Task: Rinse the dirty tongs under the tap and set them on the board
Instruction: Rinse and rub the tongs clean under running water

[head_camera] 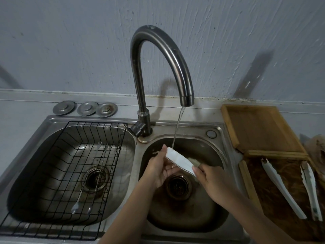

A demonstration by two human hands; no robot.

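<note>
A pair of white tongs (179, 160) is held slanted over the right sink basin (218, 155), its upper end in the water stream from the curved tap (158, 55). My right hand (211, 182) grips the tongs' lower end. My left hand (158, 168) cups under the upper end, fingers touching it. Two more white tongs (281, 187) lie side by side on the dark wet wooden board (260, 191) right of the sink.
A black wire rack (70, 173) with two long thin utensils sits in the left basin. Three metal drain plugs (86, 108) line the ledge behind it. A lighter wooden board (260, 127) lies behind the dark one. Wall close behind.
</note>
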